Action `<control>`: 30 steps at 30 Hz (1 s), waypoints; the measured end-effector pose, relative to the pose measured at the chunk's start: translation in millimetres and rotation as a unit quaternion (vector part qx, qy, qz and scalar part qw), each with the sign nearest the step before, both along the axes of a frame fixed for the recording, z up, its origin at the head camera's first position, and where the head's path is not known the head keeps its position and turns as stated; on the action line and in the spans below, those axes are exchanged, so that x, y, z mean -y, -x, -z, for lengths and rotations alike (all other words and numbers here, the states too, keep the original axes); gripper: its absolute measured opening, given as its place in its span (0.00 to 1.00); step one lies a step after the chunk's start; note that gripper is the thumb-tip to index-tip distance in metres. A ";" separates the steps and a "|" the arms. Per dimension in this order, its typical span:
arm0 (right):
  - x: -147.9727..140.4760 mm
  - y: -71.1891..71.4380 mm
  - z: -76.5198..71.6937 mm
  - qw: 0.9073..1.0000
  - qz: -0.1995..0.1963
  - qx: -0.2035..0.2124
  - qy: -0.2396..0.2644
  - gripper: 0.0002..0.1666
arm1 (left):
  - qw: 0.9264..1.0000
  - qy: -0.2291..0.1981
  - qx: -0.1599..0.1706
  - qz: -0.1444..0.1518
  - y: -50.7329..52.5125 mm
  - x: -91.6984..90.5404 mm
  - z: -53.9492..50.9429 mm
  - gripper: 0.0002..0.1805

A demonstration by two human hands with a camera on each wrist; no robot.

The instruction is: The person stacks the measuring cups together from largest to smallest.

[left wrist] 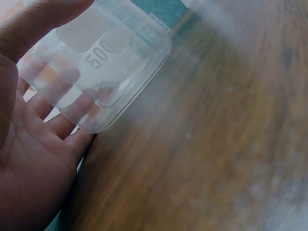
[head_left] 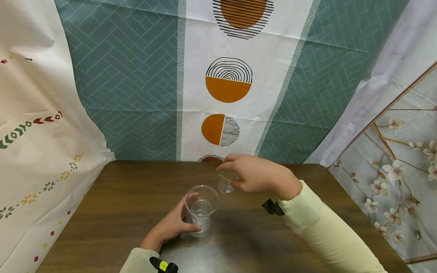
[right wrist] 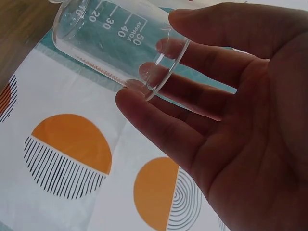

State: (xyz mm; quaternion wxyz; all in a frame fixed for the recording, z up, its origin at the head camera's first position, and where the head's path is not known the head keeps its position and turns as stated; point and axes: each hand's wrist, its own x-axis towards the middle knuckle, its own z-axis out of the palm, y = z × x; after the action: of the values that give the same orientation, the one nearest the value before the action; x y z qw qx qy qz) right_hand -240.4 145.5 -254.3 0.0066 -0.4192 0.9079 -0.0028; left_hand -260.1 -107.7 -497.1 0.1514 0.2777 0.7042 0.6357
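A large clear beaker [head_left: 209, 207], marked 500 in the left wrist view, stands upright near the middle of the table. My left hand [head_left: 174, 222] holds it from the left side, with the thumb in front and the fingers behind. A smaller round outline shows through its wall; whether that is its base or another vessel, I cannot tell. My right hand [head_left: 257, 174] grips a small clear beaker [head_left: 224, 185] near its rim, just behind and right of the large one. White graduations up to 50 run along the small beaker [right wrist: 108, 33] in the right wrist view.
The brown wooden table [head_left: 136, 185] ends at a patterned cloth [head_left: 146, 94] at the back. A cream cloth [head_left: 41, 151] hangs along the left, and a floral panel [head_left: 392, 182] borders the right.
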 end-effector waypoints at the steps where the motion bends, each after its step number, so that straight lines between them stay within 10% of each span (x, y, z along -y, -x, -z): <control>1: 0.7 0.0 0.1 1.000 0.000 -0.001 0.000 0.24 | 1.000 0.000 0.001 0.000 0.2 -0.1 0.0 0.53; 30: 34.8 4.6 10.6 0.999 -0.041 0.011 -0.017 0.23 | 1.000 0.011 -0.009 0.014 2.9 1.0 2.5 0.52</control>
State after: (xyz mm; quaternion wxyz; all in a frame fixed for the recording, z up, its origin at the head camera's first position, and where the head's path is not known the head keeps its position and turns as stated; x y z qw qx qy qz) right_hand -245.0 110.7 -264.9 0.0241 -0.4555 0.8899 0.0082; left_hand -262.9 -108.6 -499.6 0.1569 0.2920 0.7087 0.6228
